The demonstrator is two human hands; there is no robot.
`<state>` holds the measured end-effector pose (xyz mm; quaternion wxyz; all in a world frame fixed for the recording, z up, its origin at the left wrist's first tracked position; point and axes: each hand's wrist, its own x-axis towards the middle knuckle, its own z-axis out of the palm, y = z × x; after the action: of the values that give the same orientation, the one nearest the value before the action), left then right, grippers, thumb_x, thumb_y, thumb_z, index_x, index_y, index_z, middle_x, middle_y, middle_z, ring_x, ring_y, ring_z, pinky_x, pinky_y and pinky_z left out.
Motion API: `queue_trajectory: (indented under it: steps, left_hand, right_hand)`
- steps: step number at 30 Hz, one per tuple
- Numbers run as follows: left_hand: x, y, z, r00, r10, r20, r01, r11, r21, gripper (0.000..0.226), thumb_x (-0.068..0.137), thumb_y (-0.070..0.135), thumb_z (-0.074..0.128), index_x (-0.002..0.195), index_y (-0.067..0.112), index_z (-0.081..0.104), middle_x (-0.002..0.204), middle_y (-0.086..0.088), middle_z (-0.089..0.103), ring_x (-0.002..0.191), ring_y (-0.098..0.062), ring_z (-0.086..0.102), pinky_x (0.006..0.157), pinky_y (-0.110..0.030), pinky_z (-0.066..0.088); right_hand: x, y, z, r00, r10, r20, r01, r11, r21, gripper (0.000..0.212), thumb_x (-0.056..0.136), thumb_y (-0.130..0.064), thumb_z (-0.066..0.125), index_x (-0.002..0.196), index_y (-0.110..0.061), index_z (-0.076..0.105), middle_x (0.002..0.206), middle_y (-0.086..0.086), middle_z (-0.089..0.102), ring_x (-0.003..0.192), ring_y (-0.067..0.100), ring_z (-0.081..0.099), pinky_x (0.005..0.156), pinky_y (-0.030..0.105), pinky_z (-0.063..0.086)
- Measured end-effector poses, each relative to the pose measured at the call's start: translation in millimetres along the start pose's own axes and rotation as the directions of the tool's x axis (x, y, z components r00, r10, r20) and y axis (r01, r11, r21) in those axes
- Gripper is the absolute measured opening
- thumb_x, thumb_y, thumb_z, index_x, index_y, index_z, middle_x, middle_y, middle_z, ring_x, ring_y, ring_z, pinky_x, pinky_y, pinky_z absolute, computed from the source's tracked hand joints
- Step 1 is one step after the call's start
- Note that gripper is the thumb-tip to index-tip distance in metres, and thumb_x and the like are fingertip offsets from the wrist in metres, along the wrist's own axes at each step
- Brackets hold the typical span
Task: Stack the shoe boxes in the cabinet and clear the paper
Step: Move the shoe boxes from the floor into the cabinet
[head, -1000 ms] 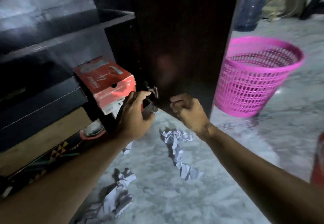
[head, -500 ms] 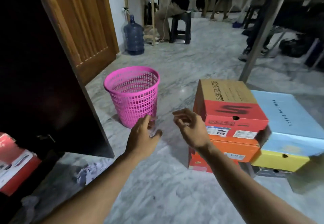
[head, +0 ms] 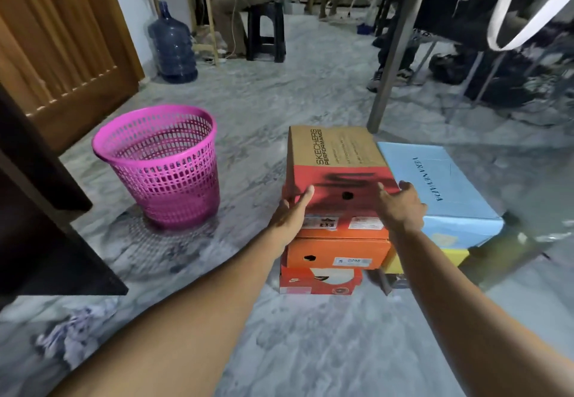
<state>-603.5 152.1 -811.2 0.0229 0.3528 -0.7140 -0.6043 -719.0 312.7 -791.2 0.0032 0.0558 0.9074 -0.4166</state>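
Note:
A brown and red Skechers shoe box [head: 337,160] tops a pile of three on the marble floor, over an orange box [head: 337,253] and a red box [head: 320,280]. My left hand [head: 293,210] lies flat against the top box's left near corner, fingers apart. My right hand [head: 400,204] rests on its right near corner, fingers spread. Neither hand has closed around the box. A light blue box [head: 435,185] sits to the right on a yellow box [head: 447,256]. Crumpled paper [head: 66,331] lies at the lower left by the dark cabinet door [head: 46,241].
A pink mesh waste basket [head: 161,163] stands on the floor left of the boxes. A metal table leg [head: 391,54] rises just behind the pile. Farther back are a blue water jug [head: 172,45], a dark stool [head: 265,29], a wooden door [head: 59,45] and seated people's legs.
My view swung from the cabinet to the box pile on the floor. Both hands left the cabinet door and reached forward onto the top Skechers box's near corners.

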Motion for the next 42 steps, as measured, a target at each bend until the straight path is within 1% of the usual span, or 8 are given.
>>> queue_trajectory:
  steps: [4, 9, 18, 23, 29, 35, 38, 42]
  left_hand:
    - [3, -11, -6, 0.994, 0.001, -0.112, -0.011, 0.996, -0.090, 0.077, 0.084, 0.087, 0.045, 0.130, 0.026, 0.047, 0.128, -0.011, 0.057, 0.101, -0.023, 0.053, 0.083, -0.036, 0.041]
    - [-10, -31, -40, 0.946, -0.030, -0.321, -0.055, 0.966, -0.252, 0.050, 0.075, 0.083, 0.060, 0.093, 0.038, 0.051, 0.124, -0.011, 0.056, 0.103, -0.028, 0.057, 0.089, -0.042, 0.052]
    - [-93, -80, -141, 0.891, -0.056, -0.450, -0.121, 0.927, -0.354, 0.048, 0.063, 0.067, 0.060, 0.095, 0.034, 0.074, 0.114, -0.002, 0.073, 0.108, -0.028, 0.064, 0.098, -0.046, 0.052]
    - [-155, -99, -198, 0.926, 0.027, -0.377, -0.202, 0.879, -0.433, 0.040, 0.084, 0.048, 0.058, 0.097, 0.012, 0.072, 0.085, -0.009, 0.072, 0.074, -0.025, 0.067, 0.062, -0.029, 0.052]
    - [-229, -109, -274, 0.934, -0.008, -0.358, -0.203, 0.811, -0.548, 0.043, 0.068, 0.051, 0.071, 0.088, 0.013, 0.075, 0.085, -0.010, 0.075, 0.076, -0.028, 0.068, 0.071, -0.036, 0.052]
    - [-321, -97, -350, 0.842, 0.015, -0.539, -0.279, 0.867, -0.412, 0.054, 0.073, 0.068, 0.072, 0.113, 0.031, 0.076, 0.119, 0.005, 0.077, 0.117, -0.015, 0.069, 0.109, -0.041, 0.047]
    - [-381, -113, -380, 0.784, -0.052, -0.618, -0.302, 0.838, -0.454, 0.062, 0.056, 0.072, 0.082, 0.100, 0.029, 0.081, 0.115, 0.005, 0.077, 0.115, -0.022, 0.066, 0.109, -0.045, 0.047]
    - [-442, -136, -395, 0.726, -0.085, -0.682, -0.332, 0.825, -0.457, 0.052, 0.070, 0.063, 0.076, 0.115, 0.038, 0.074, 0.118, 0.000, 0.078, 0.110, -0.029, 0.071, 0.103, -0.053, 0.053]
  right_hand:
    - [-9, 4, 5, 1.000, -0.006, -0.022, 0.006, 1.000, 0.023, 0.070, 0.079, -0.063, 0.058, 0.123, -0.009, 0.067, 0.124, 0.021, 0.065, 0.117, 0.041, 0.059, 0.099, 0.050, 0.051]
    - [-47, 9, -6, 0.997, -0.074, 0.015, 0.069, 0.976, 0.205, 0.041, 0.085, -0.045, 0.063, 0.068, -0.008, 0.068, 0.065, 0.012, 0.067, 0.075, 0.036, 0.062, 0.064, 0.035, 0.046]
    - [-76, 28, -17, 0.984, 0.003, 0.180, -0.092, 0.867, 0.490, 0.055, 0.072, -0.074, 0.060, 0.088, -0.021, 0.067, 0.087, 0.007, 0.069, 0.082, 0.027, 0.064, 0.077, 0.037, 0.048]
    - [-117, 14, -39, 0.598, -0.156, 0.786, -0.383, 0.806, 0.451, 0.078, 0.063, -0.058, 0.087, 0.132, -0.027, 0.066, 0.129, 0.012, 0.071, 0.117, 0.033, 0.068, 0.105, 0.051, 0.050]
    - [-210, -31, -37, 0.168, -0.337, 0.926, -0.384, 0.843, 0.377, 0.090, 0.032, -0.039, 0.100, 0.115, -0.014, 0.076, 0.118, 0.010, 0.076, 0.098, 0.025, 0.076, 0.075, 0.038, 0.063]
    - [-290, -103, -13, 0.073, -0.483, 0.872, -0.480, 0.750, 0.456, 0.073, 0.014, -0.035, 0.100, 0.083, -0.019, 0.085, 0.091, 0.012, 0.080, 0.071, 0.025, 0.078, 0.051, 0.031, 0.059]
    - [-328, -146, 1, 0.009, -0.521, 0.853, -0.541, 0.715, 0.443, 0.022, 0.071, -0.034, 0.076, 0.086, -0.021, 0.084, 0.095, 0.012, 0.080, 0.075, 0.027, 0.078, 0.053, 0.034, 0.060]
    - [-372, -201, 27, -0.013, -0.579, 0.815, -0.452, 0.730, 0.512, 0.030, 0.076, -0.034, 0.062, 0.095, -0.022, 0.081, 0.105, 0.008, 0.079, 0.085, 0.023, 0.078, 0.061, 0.034, 0.063]
